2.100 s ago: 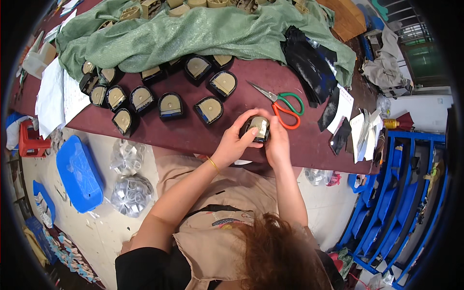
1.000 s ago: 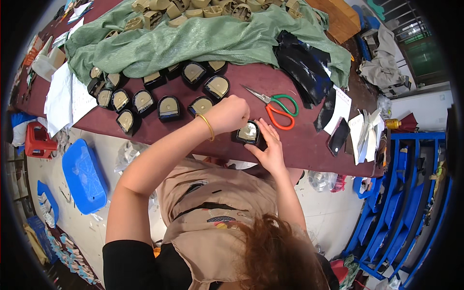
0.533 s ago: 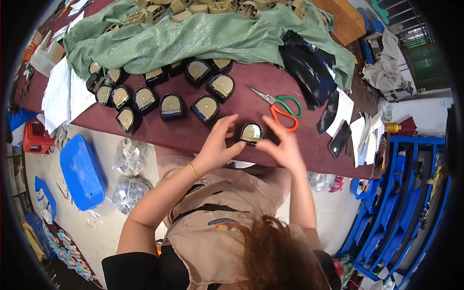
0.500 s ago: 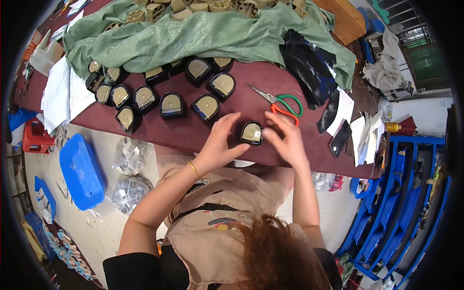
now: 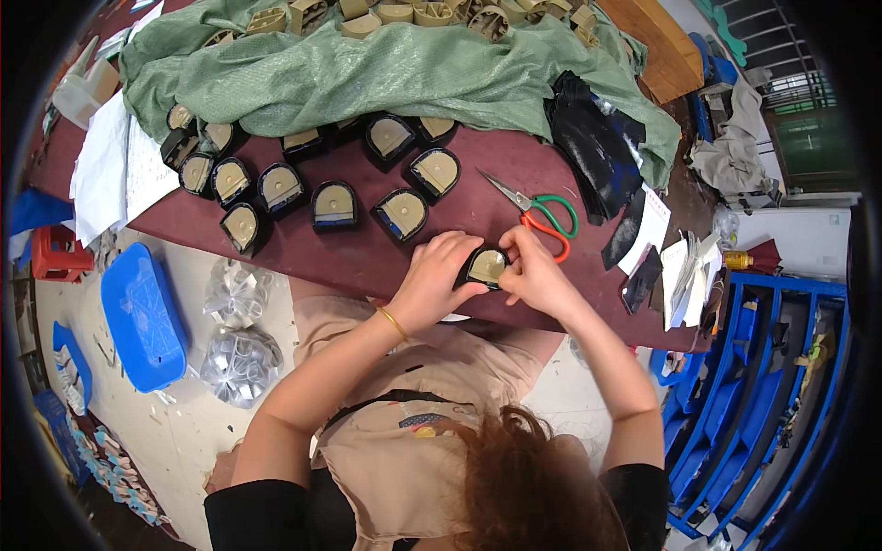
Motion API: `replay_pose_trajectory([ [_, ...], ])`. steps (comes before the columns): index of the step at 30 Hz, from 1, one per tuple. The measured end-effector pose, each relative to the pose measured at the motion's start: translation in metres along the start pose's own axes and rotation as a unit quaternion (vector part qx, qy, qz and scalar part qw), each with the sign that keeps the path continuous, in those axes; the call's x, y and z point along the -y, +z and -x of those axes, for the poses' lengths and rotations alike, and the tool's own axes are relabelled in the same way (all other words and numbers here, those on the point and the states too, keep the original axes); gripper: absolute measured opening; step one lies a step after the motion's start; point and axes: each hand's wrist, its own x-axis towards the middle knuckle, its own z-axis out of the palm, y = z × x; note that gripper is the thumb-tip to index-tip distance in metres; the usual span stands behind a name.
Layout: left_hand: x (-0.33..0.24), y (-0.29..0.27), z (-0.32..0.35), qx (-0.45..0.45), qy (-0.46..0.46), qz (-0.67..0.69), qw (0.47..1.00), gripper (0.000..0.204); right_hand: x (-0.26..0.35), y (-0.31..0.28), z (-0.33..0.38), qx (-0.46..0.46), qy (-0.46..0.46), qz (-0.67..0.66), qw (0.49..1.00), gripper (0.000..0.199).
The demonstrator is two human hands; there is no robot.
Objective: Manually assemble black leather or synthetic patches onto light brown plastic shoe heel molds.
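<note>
At the near edge of the table, my left hand (image 5: 430,283) is closed around the left side of a D-shaped shoe heel (image 5: 488,265), with a beige flat face up and a shiny black covering around its side. The fingers of my right hand (image 5: 537,275) are pinched together against the heel's right edge. What lies between those fingertips is too small to make out. Scissors (image 5: 531,205) with one green and one red handle rest just beyond my right hand. Several similar black-wrapped heels (image 5: 333,204) stand to the left and farther back.
Uncovered beige heels (image 5: 395,12) are heaped at the back behind a green woven sack (image 5: 367,78). Black covering strips (image 5: 593,147) and papers (image 5: 689,275) lie on the right of the maroon table (image 5: 303,248). Below left is a blue basin (image 5: 145,317); a blue rack (image 5: 753,395) stands at right.
Both hands have closed in on the heel from either side. My left hand has taken hold of it, and my right fingers have come together at its edge. The view has shifted slightly.
</note>
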Motion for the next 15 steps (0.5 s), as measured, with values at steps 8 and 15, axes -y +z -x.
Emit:
replay_pose_trajectory([
  [8, 0.002, -0.004, -0.003, 0.05, -0.007, -0.04, 0.998, 0.064, -0.007, 0.031, 0.027, -0.062, -0.064, -0.09, 0.992, 0.078],
  [15, 0.023, -0.008, 0.023, 0.072, -0.008, 0.048, 0.996, 0.048, -0.01, 0.036, 0.049, -0.325, -0.094, -0.014, 0.941, 0.066],
])
